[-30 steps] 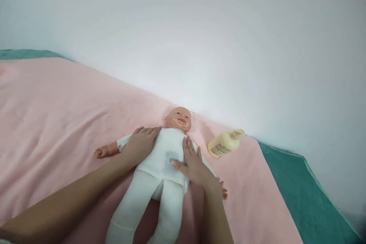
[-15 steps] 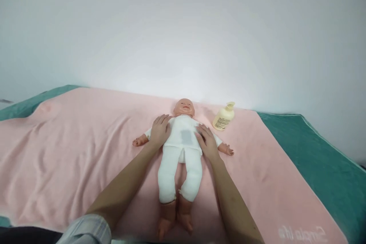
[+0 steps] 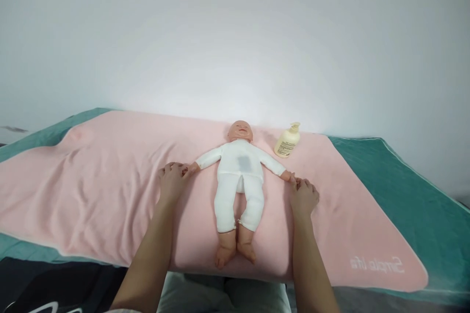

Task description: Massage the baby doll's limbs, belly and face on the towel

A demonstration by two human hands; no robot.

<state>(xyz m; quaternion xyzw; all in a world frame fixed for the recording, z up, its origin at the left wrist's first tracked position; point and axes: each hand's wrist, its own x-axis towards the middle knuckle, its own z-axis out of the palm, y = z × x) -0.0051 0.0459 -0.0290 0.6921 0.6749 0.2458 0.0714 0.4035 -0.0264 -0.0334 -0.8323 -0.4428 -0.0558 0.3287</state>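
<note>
A baby doll [image 3: 240, 161] in white clothing lies on its back on a pink blanket [image 3: 121, 195], its arms spread outward. My left hand [image 3: 172, 181] is at the doll's hand on the left, fingers curled, thumb against the doll's fingers. On the right, my right hand [image 3: 304, 195] has its fingers bent around the tip of the doll's other hand. Both doll hands are partly hidden by my fingers. A grey patch shows on the doll's chest.
A pale yellow pump bottle [image 3: 287, 142] stands on the blanket to the right of the doll's head. Green cloth [image 3: 411, 190] shows beyond the blanket's edges. Behind is a white wall [image 3: 235, 39]. A dark item [image 3: 66, 283] lies at the lower left.
Both my hands have moved from the doll's shoulders and upper arms outward to its hands. The doll's arms are now fully visible and stretched out. The view has shifted, showing the blanket's front edge.
</note>
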